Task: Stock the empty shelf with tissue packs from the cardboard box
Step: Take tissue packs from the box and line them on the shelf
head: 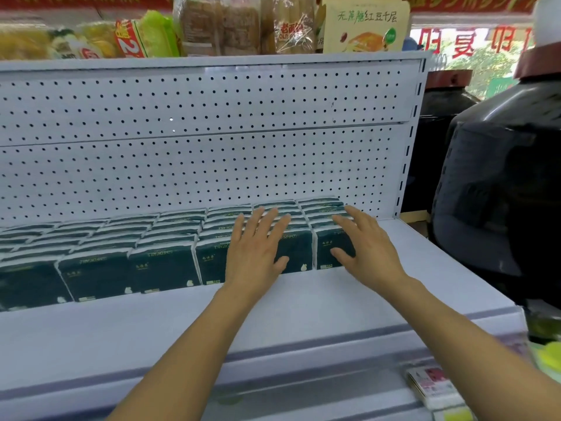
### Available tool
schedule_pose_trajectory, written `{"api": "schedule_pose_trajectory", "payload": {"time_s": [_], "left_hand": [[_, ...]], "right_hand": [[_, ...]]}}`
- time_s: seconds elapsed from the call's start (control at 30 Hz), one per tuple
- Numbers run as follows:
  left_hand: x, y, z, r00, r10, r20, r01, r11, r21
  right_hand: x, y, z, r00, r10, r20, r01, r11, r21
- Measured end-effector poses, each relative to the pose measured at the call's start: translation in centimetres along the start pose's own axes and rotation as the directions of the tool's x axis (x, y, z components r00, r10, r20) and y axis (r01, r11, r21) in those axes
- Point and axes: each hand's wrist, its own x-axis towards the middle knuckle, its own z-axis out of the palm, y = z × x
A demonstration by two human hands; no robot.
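White metal shelf [303, 299] with perforated white back panel [212, 153], shop setting; big dark glossy jar [501, 192] at right, bagged bread and snacks [218, 25] above. Dark green tissue packs [100, 275] in rows along shelf back. Left hand [258, 253] and right hand [364, 247] flat, fingers spread, resting on rightmost packs.

A white metal shelf [318, 302] is carrying the load, backed by a pale pegboard panel [197, 165]. Dark green tissue packs [164, 265] are standing upright directly on it — rows running from the left edge almost to the right upright, several deep toward the back. The front strip of the deck is showing bare white in front of them.
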Motion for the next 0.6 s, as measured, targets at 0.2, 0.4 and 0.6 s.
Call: {"api": "schedule_pose_trajectory", "payload": {"time_s": [0.2, 0.4, 0.6], "left_hand": [[-7.6, 0.9, -3.8, 0.99, -0.072, -0.119, 0.059, 0.992, -0.107], [-18.0, 1.2, -7.2, 0.984, -0.164, -0.073, 0.151, 0.976, -0.154], [-27.3, -1.8, -9.5, 0.969, -0.247, -0.009, 0.247, 0.969, 0.002]], "right_hand": [[-6.2, -4.3, -2.4, 0.979, -0.116, -0.167, 0.129, 0.989, 0.069], [-13.5, -9.5, -1.5, 0.973, -0.199, -0.115, 0.213, 0.969, 0.122], [-18.3, -16.7, 0.6, 0.947, -0.32, -0.022, 0.321, 0.941, 0.107]]}}
